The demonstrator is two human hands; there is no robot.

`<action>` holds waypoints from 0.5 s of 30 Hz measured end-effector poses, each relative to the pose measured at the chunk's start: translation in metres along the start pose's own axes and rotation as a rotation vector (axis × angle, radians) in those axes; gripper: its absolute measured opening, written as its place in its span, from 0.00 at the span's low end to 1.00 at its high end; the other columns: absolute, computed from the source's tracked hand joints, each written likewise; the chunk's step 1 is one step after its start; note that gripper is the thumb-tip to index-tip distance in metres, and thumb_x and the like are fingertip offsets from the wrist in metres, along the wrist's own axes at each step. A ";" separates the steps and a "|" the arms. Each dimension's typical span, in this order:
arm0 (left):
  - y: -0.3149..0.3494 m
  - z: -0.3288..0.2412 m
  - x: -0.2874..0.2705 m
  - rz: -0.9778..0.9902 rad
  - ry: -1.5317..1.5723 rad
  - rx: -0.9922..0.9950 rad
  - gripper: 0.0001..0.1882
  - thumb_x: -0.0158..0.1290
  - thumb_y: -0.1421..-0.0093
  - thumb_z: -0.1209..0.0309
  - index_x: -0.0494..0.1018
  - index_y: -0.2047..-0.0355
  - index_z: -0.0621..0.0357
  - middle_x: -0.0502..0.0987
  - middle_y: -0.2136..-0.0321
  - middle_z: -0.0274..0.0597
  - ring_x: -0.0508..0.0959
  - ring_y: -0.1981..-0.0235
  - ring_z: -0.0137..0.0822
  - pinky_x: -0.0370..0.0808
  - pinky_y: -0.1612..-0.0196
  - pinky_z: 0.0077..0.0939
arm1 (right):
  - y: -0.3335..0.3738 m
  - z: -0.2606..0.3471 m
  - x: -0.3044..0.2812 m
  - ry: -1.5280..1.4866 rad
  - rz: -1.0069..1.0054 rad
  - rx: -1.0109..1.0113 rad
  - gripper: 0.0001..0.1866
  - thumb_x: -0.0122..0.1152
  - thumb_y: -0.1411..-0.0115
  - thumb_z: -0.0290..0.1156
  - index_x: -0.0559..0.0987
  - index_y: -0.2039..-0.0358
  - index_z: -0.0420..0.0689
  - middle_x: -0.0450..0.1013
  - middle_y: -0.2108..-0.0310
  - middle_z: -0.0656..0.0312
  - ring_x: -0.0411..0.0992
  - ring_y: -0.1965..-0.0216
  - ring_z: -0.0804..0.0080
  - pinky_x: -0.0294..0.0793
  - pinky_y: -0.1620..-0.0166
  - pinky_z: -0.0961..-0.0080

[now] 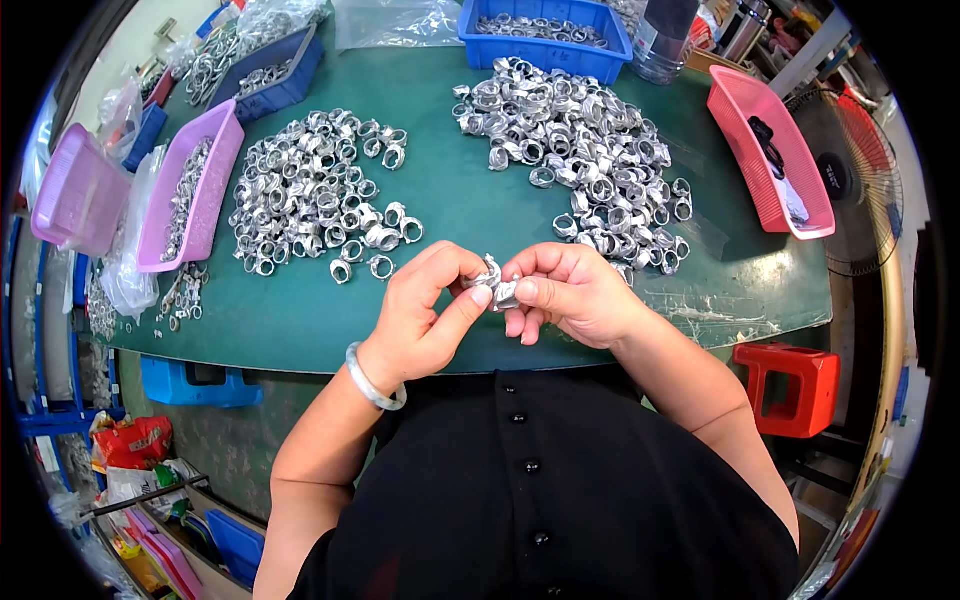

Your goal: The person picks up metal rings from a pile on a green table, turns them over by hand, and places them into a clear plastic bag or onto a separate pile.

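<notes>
Near the front of the green table, my left hand [430, 305] and my right hand [572, 290] meet fingertip to fingertip. My left thumb and index finger pinch a silver metal ring [490, 272]. Between my right thumb and fingers is another shiny silver ring piece [507, 295], touching the first. Fingers partly cover both, so I cannot tell whether they are joined. Beyond my left hand lies a heap of silver rings [300, 190], with a few loose ones at its near edge. A larger heap of similar rings [590, 150] spreads beyond my right hand.
Blue bins [545, 55] with metal rings stand along the back of the table [430, 100]. A pink basket [225, 165] with metal pieces sits at left, a red-pink basket [790, 165] at right. A fan [845, 180] stands beyond it; a red stool [790, 390] is below.
</notes>
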State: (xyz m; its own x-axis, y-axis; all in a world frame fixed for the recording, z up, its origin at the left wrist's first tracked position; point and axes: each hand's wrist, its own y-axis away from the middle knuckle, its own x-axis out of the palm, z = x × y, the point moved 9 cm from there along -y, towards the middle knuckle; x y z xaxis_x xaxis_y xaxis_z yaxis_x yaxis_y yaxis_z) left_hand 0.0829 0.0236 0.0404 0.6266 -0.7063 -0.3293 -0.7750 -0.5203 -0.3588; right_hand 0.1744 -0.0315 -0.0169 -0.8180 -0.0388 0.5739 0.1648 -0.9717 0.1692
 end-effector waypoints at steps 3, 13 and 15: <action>0.001 0.000 0.001 0.009 0.006 -0.004 0.04 0.50 0.45 0.76 0.67 0.71 0.63 0.69 0.74 0.38 0.68 0.73 0.29 0.65 0.67 0.20 | 0.000 0.000 0.001 -0.003 -0.002 0.000 0.10 0.54 0.40 0.29 0.72 0.62 0.35 0.73 0.70 0.58 0.74 0.73 0.72 0.77 0.72 0.79; 0.001 0.006 0.004 0.032 0.101 -0.035 0.03 0.49 0.44 0.77 0.68 0.70 0.63 0.70 0.71 0.40 0.69 0.69 0.29 0.66 0.63 0.21 | 0.000 -0.002 0.002 0.073 0.020 -0.001 0.09 0.54 0.41 0.26 0.73 0.62 0.35 0.73 0.70 0.58 0.74 0.72 0.73 0.76 0.70 0.79; 0.000 0.005 0.006 0.047 0.097 -0.016 0.03 0.49 0.44 0.77 0.68 0.70 0.64 0.70 0.70 0.40 0.69 0.69 0.29 0.66 0.63 0.21 | 0.000 -0.003 0.002 0.089 0.021 0.000 0.09 0.54 0.41 0.26 0.73 0.62 0.35 0.73 0.70 0.58 0.74 0.72 0.73 0.76 0.69 0.79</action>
State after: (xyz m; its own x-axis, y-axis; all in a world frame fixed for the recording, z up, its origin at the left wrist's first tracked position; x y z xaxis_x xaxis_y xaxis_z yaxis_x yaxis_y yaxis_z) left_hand 0.0869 0.0214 0.0341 0.5796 -0.7727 -0.2589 -0.8048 -0.4929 -0.3305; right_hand 0.1715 -0.0326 -0.0180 -0.8603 -0.0794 0.5035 0.1820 -0.9705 0.1580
